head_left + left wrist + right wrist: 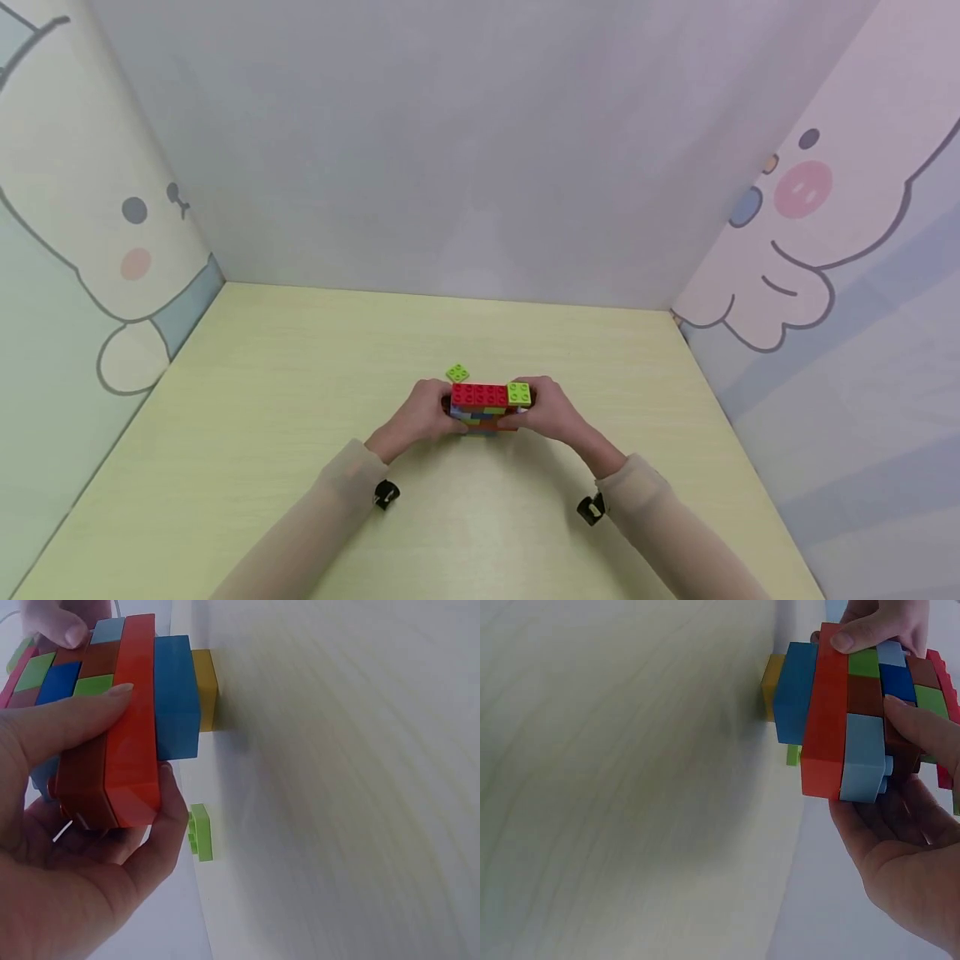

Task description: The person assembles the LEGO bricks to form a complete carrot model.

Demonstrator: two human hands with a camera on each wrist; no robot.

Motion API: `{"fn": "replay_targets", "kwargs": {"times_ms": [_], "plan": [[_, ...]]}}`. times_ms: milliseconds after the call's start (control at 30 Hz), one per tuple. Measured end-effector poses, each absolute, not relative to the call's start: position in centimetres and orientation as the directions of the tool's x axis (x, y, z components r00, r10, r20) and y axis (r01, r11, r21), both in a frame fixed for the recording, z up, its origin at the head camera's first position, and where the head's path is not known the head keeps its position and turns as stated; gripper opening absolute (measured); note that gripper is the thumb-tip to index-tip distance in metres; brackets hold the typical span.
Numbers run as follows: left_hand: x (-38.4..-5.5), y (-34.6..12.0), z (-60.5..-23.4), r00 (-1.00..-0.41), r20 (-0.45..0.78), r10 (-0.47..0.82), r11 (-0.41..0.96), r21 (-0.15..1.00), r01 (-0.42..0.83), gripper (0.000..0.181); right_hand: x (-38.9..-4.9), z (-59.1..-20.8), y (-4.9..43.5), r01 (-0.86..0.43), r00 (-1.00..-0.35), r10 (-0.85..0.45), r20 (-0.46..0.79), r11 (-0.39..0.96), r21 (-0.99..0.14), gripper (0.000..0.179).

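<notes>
A stacked toy-brick structure [487,410] is held from both sides by my hands, near the middle of the table. Its top layer shows red bricks [480,395] with a lime green brick [519,393] at the right end. My left hand [429,408] grips the left end, its thumb lying over the near face. At the other end my right hand [551,410] does likewise. Lower down are a long orange-red brick [135,720], a blue brick [796,694] and a yellow brick [204,690] at the bottom. Whether the yellow brick touches the table I cannot tell.
A thin lime green brick [457,372] lies loose on the table just behind the structure. The pale wooden table [315,358] meets a grey back wall [450,167], with cartoon-printed walls on both sides. Black wrist devices [386,494] hang at both sleeves.
</notes>
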State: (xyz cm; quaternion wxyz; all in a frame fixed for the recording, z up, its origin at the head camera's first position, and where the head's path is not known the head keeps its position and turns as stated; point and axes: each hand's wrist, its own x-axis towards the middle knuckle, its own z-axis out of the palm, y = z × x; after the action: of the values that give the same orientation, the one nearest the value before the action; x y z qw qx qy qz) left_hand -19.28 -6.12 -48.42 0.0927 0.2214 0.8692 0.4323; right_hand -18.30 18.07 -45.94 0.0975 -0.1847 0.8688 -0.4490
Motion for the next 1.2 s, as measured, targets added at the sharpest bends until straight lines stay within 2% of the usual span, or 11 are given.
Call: {"fn": "replay_targets", "kwargs": {"times_ms": [400, 600, 800, 1067, 1200], "plan": [[-19.3, -6.4, -48.4, -0.884, 0.060, 0.464, 0.531, 0.780, 0.332, 0.037, -18.1, -47.9, 17.4, -0.228, -0.932, -0.359, 0.056, 0.459, -0.859, 0.041], [-19.2, -6.5, -48.7, -0.889, 0.035, 0.456, 0.531, 0.791, 0.304, 0.038, -17.9, -47.8, 17.2, -0.217, -0.938, -0.342, 0.049, 0.471, -0.855, 0.041], [-19.1, -7.2, -49.0, -0.910, 0.015, 0.414, 0.544, 0.797, 0.261, 0.039, -18.0, -47.7, 17.0, -0.273, -0.924, -0.376, 0.076, 0.508, -0.817, 0.041], [-19.4, -9.6, -49.8, -0.917, 0.006, 0.399, 0.645, 0.709, 0.286, 0.028, -17.9, -47.3, 17.0, -0.261, -0.926, -0.375, 0.051, 0.536, -0.803, 0.041], [-20.5, -10.6, -49.9, -0.938, 0.035, 0.345, 0.666, 0.695, 0.271, 0.024, -18.1, -47.5, 17.0, -0.267, -0.925, -0.375, 0.059, 0.533, -0.803, 0.042]]}}
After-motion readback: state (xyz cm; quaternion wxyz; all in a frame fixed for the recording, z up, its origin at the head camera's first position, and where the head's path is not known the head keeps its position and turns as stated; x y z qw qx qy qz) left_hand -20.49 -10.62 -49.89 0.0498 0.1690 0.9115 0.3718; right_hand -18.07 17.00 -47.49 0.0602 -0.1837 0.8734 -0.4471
